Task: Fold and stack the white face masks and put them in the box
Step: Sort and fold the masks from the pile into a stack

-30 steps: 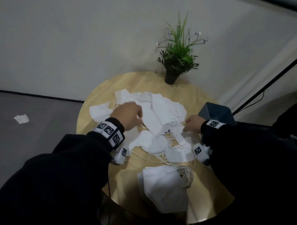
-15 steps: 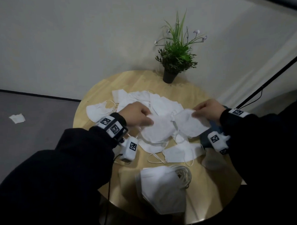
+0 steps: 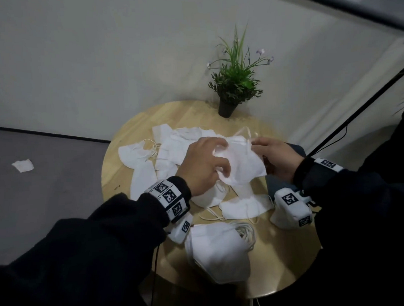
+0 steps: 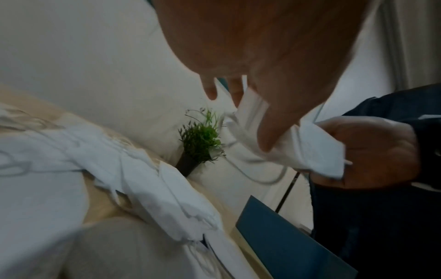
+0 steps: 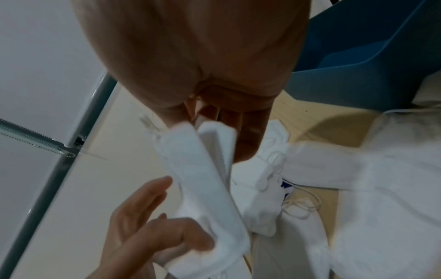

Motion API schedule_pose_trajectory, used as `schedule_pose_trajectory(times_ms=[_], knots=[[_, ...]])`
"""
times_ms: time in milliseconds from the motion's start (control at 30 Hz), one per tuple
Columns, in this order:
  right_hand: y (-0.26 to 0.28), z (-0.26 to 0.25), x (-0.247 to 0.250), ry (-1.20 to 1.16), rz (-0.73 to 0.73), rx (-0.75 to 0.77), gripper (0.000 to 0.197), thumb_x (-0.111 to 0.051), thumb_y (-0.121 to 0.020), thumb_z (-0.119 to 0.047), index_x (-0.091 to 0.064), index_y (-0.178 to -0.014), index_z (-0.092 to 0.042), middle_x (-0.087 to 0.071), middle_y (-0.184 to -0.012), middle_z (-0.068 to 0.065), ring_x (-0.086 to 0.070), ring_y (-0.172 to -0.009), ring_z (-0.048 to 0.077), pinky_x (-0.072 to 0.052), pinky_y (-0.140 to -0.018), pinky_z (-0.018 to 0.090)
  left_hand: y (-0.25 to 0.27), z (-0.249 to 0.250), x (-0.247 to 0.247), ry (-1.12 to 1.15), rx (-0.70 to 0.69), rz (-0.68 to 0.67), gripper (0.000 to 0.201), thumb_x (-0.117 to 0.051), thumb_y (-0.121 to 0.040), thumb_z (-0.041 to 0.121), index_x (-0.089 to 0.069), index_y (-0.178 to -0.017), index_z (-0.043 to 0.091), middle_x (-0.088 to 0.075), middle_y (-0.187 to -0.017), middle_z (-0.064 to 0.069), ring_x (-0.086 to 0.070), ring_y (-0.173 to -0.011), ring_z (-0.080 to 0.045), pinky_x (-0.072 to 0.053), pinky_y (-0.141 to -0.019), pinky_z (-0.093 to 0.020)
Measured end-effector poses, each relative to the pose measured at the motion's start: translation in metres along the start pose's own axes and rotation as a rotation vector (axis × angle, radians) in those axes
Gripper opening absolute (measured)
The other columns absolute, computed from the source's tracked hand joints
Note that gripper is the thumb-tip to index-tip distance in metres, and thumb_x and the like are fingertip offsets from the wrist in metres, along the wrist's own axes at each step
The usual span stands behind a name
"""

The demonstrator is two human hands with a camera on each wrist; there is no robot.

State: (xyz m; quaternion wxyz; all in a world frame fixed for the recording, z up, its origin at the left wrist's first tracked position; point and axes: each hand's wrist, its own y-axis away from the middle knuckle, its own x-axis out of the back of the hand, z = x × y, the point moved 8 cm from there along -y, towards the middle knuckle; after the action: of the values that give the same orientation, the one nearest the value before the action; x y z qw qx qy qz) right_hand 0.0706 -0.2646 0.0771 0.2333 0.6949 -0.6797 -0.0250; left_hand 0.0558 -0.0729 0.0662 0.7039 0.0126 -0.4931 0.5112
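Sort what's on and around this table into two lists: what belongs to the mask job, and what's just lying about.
Job:
held mask, in left hand and right hand
loose masks
folded stack
blue box

Lying about:
potted plant
white scrap on the floor

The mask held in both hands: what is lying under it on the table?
Under the held mask, loose unfolded masks with ear loops lie on the round table. The hands and the mask cover whatever lies directly beneath.

A round light-wood table [image 3: 135,123] stands on grey floor [image 3: 43,194] against a plain off-white wall [image 3: 99,53].
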Motion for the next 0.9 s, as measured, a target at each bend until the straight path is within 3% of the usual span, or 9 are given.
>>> schedule_pose_trajectory(times_ms=[67, 167, 267, 367, 467, 567, 633, 733, 900], knots=[[0.003, 0.001, 0.007, -0.043, 0.019, 0.008, 0.022, -0.068, -0.095, -0.009, -0.076, -0.116, -0.014, -0.074, -0.112, 0.018, -0.066, -0.099, 0.034, -0.055, -0.084, 0.044, 0.002, -0.024, 0.011, 0.127, 0.253, 0.018, 0.042, -0.060, -0.078, -0.010, -0.076, -0.070, 0.028, -0.046, -0.148, 0.003, -0.039, -0.135, -0.018, -0.032, -0.112, -0.036], [0.006, 0.002, 0.013, -0.047, -0.028, 0.007, 0.031, -0.066, -0.094, 0.003, -0.072, -0.121, -0.011, -0.077, -0.113, 0.015, -0.073, -0.097, 0.027, -0.060, -0.084, 0.040, 0.001, -0.047, 0.029, 0.344, 0.486, -0.042, 0.046, -0.049, -0.085, -0.013, -0.078, -0.082, 0.023, -0.062, -0.127, 0.011, -0.064, -0.103, -0.002, -0.052, -0.098, -0.032], [0.012, -0.003, 0.008, -0.019, -0.150, -0.009, 0.046, -0.056, -0.091, 0.021, -0.071, -0.123, -0.009, -0.079, -0.109, 0.011, -0.076, -0.091, 0.019, -0.063, -0.080, 0.027, -0.001, -0.059, 0.049, 0.642, 0.555, -0.061, 0.041, -0.048, -0.089, -0.012, -0.080, -0.098, 0.011, -0.073, -0.118, -0.001, -0.076, -0.096, -0.018, -0.063, -0.088, -0.042], [0.012, -0.005, 0.002, 0.073, -0.157, -0.035, 0.045, -0.056, -0.092, 0.019, -0.072, -0.124, -0.009, -0.075, -0.114, 0.018, -0.073, -0.094, 0.028, -0.063, -0.078, 0.036, 0.005, -0.055, 0.040, 0.981, 0.618, -0.180, 0.022, -0.061, -0.098, 0.000, -0.079, -0.110, 0.005, -0.075, -0.119, -0.010, -0.075, -0.104, -0.030, -0.063, -0.089, -0.044], [0.008, 0.007, -0.011, 0.180, -0.124, -0.102, 0.042, -0.058, -0.095, 0.013, -0.072, -0.122, -0.016, -0.071, -0.113, 0.020, -0.069, -0.091, 0.031, -0.063, -0.068, 0.037, 0.021, -0.044, 0.006, 0.847, 0.675, -0.374, 0.025, -0.072, -0.097, 0.015, -0.073, -0.122, 0.012, -0.077, -0.111, -0.011, -0.077, -0.090, -0.027, -0.064, -0.078, -0.041], [0.010, 0.017, -0.024, 0.215, -0.079, -0.203, 0.042, -0.056, -0.100, 0.002, -0.065, -0.133, -0.023, -0.064, -0.113, 0.016, -0.065, -0.088, 0.030, -0.062, -0.054, 0.038, 0.024, -0.042, -0.006, 0.870, 0.755, -0.347, 0.019, -0.060, -0.104, 0.014, -0.071, -0.119, 0.015, -0.070, -0.103, -0.013, -0.073, -0.071, -0.026, -0.061, -0.061, -0.037], [0.010, 0.019, -0.023, 0.204, -0.060, -0.223, 0.041, -0.056, -0.102, -0.002, -0.062, -0.136, -0.024, -0.061, -0.104, 0.014, -0.060, -0.078, 0.025, -0.059, -0.050, 0.035, 0.020, -0.052, 0.003, 0.748, 0.785, -0.323, 0.024, -0.054, -0.107, 0.031, -0.064, -0.125, 0.020, -0.066, -0.105, -0.013, -0.068, -0.060, -0.025, -0.056, -0.052, -0.033], [0.010, 0.019, -0.015, 0.222, -0.083, -0.215, 0.046, -0.061, -0.098, 0.004, -0.062, -0.135, -0.023, -0.062, -0.102, 0.014, -0.060, -0.076, 0.022, -0.059, -0.050, 0.031, 0.013, -0.072, 0.028, 0.493, 0.727, -0.241, 0.031, -0.051, -0.107, 0.040, -0.061, -0.129, 0.020, -0.068, -0.087, -0.010, -0.058, -0.048, -0.022, -0.049, -0.047, -0.030], [0.006, 0.008, 0.003, 0.397, -0.002, -0.177, 0.035, -0.077, -0.084, 0.007, -0.071, -0.111, -0.014, -0.071, -0.089, 0.013, -0.066, -0.073, 0.021, -0.057, -0.064, 0.035, 0.001, -0.084, 0.072, 0.412, 0.571, 0.104, 0.027, -0.057, -0.102, 0.020, -0.078, -0.116, 0.030, -0.068, -0.066, -0.001, -0.056, -0.050, -0.016, -0.050, -0.053, -0.030]])
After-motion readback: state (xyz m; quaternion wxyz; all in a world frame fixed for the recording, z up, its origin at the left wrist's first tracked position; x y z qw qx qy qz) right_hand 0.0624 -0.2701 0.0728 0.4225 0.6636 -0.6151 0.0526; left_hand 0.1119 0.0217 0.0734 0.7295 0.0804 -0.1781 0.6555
